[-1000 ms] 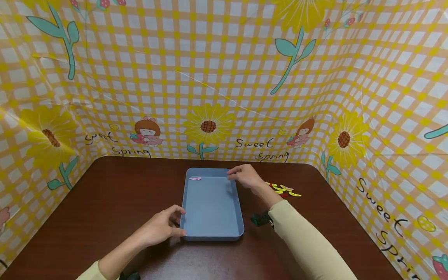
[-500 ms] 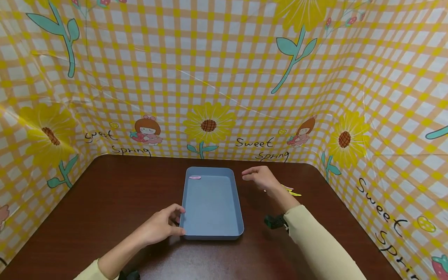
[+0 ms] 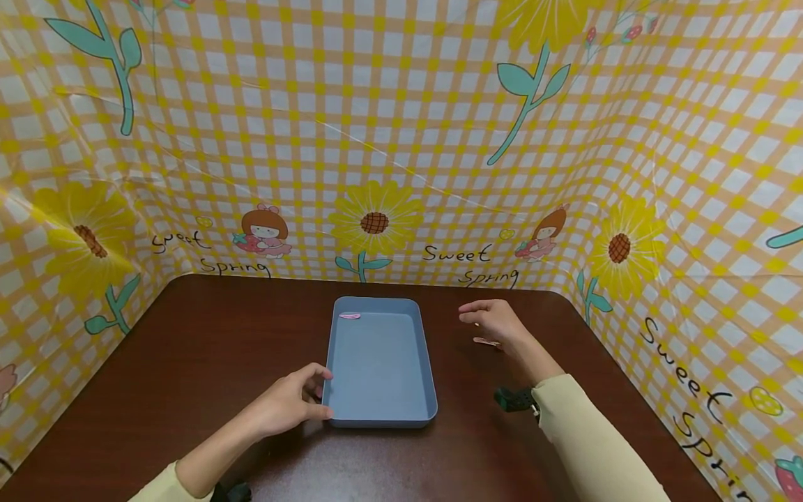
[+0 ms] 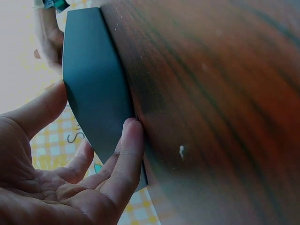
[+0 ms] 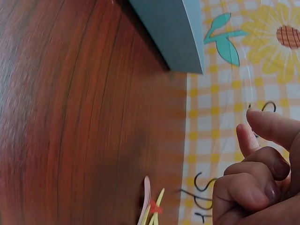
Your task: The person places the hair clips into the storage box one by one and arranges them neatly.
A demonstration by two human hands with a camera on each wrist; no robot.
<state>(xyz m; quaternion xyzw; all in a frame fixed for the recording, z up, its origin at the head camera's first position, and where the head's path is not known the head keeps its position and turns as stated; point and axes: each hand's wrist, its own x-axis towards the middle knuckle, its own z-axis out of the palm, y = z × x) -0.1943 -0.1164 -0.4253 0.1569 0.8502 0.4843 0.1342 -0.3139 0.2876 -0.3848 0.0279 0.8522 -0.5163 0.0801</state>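
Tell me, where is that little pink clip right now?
In the head view, the pink clip lies inside the blue tray, in its far left corner, away from both hands.

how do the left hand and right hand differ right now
The left hand touches the near left corner of the blue tray, fingers against its wall; the right hand hovers away from the tray, above the hair clips. The left hand's fingers are fairly straight; the right hand's are loosely curled. Both hold nothing and wear cream sleeves.

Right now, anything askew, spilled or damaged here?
Nothing stands out. The tray sits flat on the table, one pink clip inside; left hand touches its corner, right hand hovers over loose clips.
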